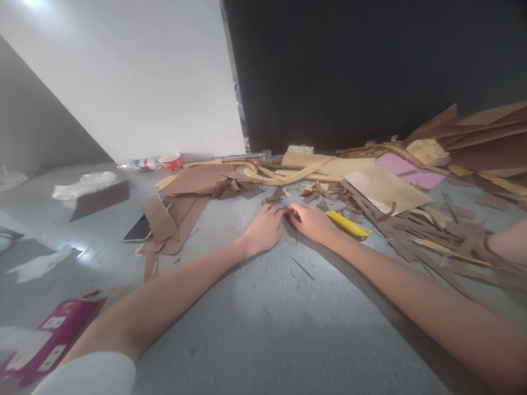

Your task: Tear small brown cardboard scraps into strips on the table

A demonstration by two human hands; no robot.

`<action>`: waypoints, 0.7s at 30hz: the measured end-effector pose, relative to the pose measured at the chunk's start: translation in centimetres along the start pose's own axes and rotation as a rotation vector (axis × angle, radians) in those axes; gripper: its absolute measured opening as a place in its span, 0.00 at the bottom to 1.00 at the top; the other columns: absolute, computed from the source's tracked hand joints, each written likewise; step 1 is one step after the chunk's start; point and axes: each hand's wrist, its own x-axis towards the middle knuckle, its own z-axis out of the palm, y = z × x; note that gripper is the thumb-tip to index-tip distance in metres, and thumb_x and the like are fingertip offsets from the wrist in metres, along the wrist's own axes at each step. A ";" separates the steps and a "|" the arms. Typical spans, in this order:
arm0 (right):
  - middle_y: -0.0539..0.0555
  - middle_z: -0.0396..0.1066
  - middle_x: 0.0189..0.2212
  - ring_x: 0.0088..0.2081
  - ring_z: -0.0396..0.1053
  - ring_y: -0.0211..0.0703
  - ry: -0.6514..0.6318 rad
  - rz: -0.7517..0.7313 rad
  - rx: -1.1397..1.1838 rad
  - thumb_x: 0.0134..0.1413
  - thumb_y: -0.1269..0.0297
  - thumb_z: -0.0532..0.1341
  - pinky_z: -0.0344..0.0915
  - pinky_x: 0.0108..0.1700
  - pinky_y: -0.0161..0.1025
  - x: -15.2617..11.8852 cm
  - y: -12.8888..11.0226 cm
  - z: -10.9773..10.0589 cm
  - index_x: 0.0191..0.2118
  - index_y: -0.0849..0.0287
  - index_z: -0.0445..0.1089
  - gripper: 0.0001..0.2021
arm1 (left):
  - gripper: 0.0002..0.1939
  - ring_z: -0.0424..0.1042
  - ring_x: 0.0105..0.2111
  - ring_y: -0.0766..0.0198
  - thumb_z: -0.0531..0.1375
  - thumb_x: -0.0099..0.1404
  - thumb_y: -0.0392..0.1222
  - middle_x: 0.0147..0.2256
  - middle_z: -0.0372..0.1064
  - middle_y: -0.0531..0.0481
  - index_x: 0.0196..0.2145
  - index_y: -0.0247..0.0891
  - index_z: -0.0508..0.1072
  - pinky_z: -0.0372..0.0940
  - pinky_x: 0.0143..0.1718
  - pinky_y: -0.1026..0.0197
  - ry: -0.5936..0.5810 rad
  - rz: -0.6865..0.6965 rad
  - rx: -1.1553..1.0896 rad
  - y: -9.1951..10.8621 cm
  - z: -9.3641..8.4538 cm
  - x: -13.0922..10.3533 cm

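Note:
Close together over the grey tabletop (247, 340), both my hands work at a small brown paper piece (288, 215). My left hand (267, 227) has its fingers bent down over the left side of that piece, and they partly hide it. From the right, my right hand (309, 222) pinches it between thumb and fingers. Just right of my right hand lies a yellow utility knife (349, 224). Beyond my fingers are several small brown paper scraps (233, 187).
A phone (139, 229) lies partly under brown paper pieces (160, 218) on the left. Brown strips (424, 238) are heaped at right, near another person's arm (510, 243). Farther back are a pale twisted paper roll (284, 176), a red cup (171, 162) and pink paper (411, 171). A purple packet (68, 323) sits near left.

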 end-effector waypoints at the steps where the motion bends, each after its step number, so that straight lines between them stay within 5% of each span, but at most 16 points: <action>1: 0.56 0.81 0.35 0.37 0.76 0.50 0.001 -0.002 -0.002 0.77 0.59 0.55 0.54 0.37 0.39 0.0 0.0 0.0 0.52 0.54 0.75 0.12 | 0.27 0.64 0.65 0.44 0.52 0.72 0.31 0.64 0.71 0.37 0.66 0.35 0.72 0.61 0.72 0.37 0.001 0.001 -0.003 0.0 0.0 0.0; 21: 0.57 0.80 0.35 0.37 0.75 0.50 0.001 0.002 -0.004 0.77 0.58 0.55 0.54 0.36 0.40 0.0 0.1 0.2 0.52 0.55 0.74 0.13 | 0.25 0.64 0.65 0.45 0.52 0.73 0.31 0.65 0.70 0.38 0.64 0.33 0.72 0.61 0.72 0.41 -0.011 -0.013 0.015 0.1 0.0 0.0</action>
